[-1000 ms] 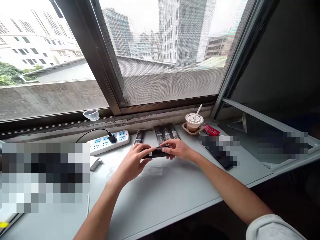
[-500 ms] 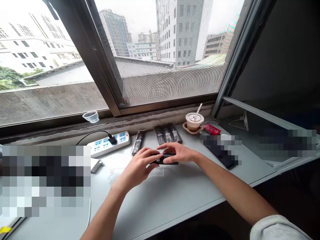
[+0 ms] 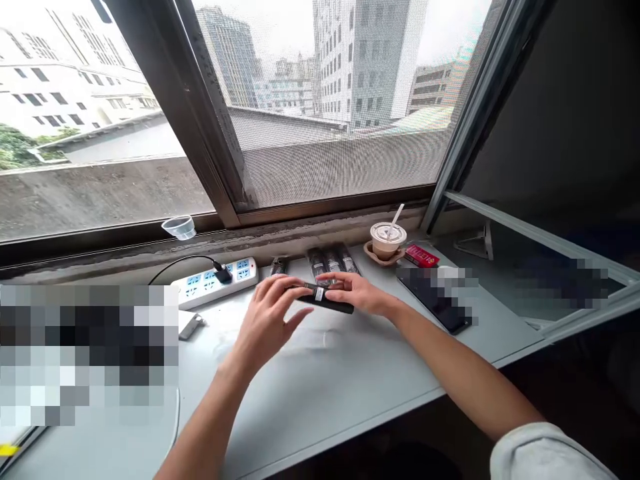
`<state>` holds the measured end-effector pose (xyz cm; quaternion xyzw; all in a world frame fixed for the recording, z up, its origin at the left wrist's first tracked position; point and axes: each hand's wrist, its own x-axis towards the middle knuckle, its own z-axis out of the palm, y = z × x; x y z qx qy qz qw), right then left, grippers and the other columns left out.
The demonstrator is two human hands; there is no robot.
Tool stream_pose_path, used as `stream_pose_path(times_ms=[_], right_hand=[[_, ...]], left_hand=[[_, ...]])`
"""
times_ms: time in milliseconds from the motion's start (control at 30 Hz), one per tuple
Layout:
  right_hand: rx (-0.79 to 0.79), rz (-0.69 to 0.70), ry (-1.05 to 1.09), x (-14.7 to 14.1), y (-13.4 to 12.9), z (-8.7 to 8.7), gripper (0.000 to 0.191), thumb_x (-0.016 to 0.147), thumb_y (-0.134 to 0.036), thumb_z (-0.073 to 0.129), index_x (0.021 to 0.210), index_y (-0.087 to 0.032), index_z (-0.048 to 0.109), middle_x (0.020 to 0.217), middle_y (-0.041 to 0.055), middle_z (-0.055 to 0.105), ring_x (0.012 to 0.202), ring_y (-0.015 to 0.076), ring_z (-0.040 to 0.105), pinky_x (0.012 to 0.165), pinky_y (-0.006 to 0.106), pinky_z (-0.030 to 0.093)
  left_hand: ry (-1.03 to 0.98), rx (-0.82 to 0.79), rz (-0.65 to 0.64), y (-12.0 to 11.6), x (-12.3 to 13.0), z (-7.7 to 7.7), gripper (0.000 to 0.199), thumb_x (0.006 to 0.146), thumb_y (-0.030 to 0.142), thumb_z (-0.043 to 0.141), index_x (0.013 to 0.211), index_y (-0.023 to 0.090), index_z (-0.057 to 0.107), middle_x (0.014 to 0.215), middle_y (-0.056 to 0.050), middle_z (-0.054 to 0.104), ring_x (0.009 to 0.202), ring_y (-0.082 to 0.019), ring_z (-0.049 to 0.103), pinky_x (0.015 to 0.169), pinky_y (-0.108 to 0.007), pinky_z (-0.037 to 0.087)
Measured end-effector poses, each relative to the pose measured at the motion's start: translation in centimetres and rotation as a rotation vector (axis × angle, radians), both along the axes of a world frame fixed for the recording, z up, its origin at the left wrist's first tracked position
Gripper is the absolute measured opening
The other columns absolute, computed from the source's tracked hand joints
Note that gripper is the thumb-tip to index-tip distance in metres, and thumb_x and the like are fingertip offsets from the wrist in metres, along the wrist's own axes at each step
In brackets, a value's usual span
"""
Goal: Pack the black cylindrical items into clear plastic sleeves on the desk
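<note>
A slim black bar-shaped item [image 3: 334, 305] with a small white label is held above the desk, tilted slightly down to the right. My right hand [image 3: 363, 293] has its right part between thumb and fingers. On its left end rest the fingertips of my left hand [image 3: 270, 313], whose thumb stands apart from it. Just behind the hands lie several black items in clear plastic wrapping [image 3: 333, 260]. Another wrapped black item [image 3: 279, 265] sits left of them, partly covered by my left hand. A clear plastic sheet or bag [image 3: 305, 340] appears to lie on the desk below.
A white power strip [image 3: 215, 283] with a black plug stands at the back left. An iced drink cup [image 3: 387, 240] in a cardboard holder, a red box [image 3: 423, 255] and a black phone [image 3: 435, 300] are on the right. A clear plastic cup [image 3: 180, 228] sits on the sill.
The black item has been raised slightly and turned, so its label shows more. My left thumb has come away from it, and the left fingers have spread.
</note>
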<state>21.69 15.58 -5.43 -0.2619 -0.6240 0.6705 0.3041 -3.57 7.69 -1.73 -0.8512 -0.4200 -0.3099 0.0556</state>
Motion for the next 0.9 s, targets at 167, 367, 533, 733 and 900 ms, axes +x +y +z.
stream_pose_path(times_ms=[167, 367, 533, 733, 900], right_hand=[[-0.08, -0.118, 0.057, 1.3, 0.8, 0.5, 0.099, 0.082, -0.026, 0.079, 0.165, -0.033, 0.024, 0.097, -0.0002, 0.063, 0.084, 0.0143, 0.065, 0.072, 0.025, 0.053], [-0.11, -0.106, -0.002, 1.9, 0.6, 0.8, 0.123, 0.083, -0.027, 0.079, 0.164, -0.044, -0.012, 0.114, 0.005, 0.065, 0.097, 0.0206, 0.068, 0.073, 0.037, 0.063], [-0.114, -0.131, 0.005, 1.6, 0.6, 0.7, 0.118, 0.08, -0.03, 0.084, 0.164, -0.044, 0.002, 0.116, 0.006, 0.065, 0.107, 0.0246, 0.068, 0.078, 0.044, 0.064], [-0.015, -0.337, 0.032, 1.2, 1.5, -0.1, 0.127, 0.075, -0.033, 0.089, 0.165, -0.037, -0.001, 0.108, 0.0072, 0.065, 0.1, 0.0286, 0.071, 0.071, 0.044, 0.067], [-0.025, -0.427, 0.033, 0.6, 1.6, -0.8, 0.129, 0.074, -0.03, 0.09, 0.165, -0.035, -0.001, 0.108, 0.0075, 0.065, 0.098, 0.028, 0.071, 0.075, 0.047, 0.068]], left_hand=[[0.154, -0.445, -0.011, -0.8, -1.5, 0.4, 0.062, 0.079, 0.044, 0.085, 0.134, 0.032, 0.062, 0.13, -0.007, 0.066, 0.108, -0.028, 0.067, 0.088, -0.039, 0.056], [0.172, -0.694, 0.043, -1.1, -1.9, -0.6, 0.056, 0.087, 0.028, 0.072, 0.141, 0.037, 0.06, 0.121, -0.003, 0.072, 0.1, -0.024, 0.071, 0.082, -0.034, 0.056], [0.07, -0.711, 0.036, -0.7, -2.0, -0.2, 0.047, 0.093, 0.037, 0.067, 0.14, 0.033, 0.062, 0.113, -0.005, 0.074, 0.097, -0.023, 0.071, 0.081, -0.033, 0.056], [-0.063, -0.661, 0.035, -0.7, -0.9, -0.2, 0.045, 0.096, 0.05, 0.064, 0.138, 0.033, 0.064, 0.116, -0.007, 0.072, 0.087, -0.02, 0.07, 0.073, -0.031, 0.057], [-0.095, -0.616, 0.025, -0.6, 0.0, -0.9, 0.044, 0.097, 0.049, 0.063, 0.136, 0.03, 0.065, 0.123, -0.008, 0.069, 0.084, -0.019, 0.069, 0.07, -0.031, 0.058]])
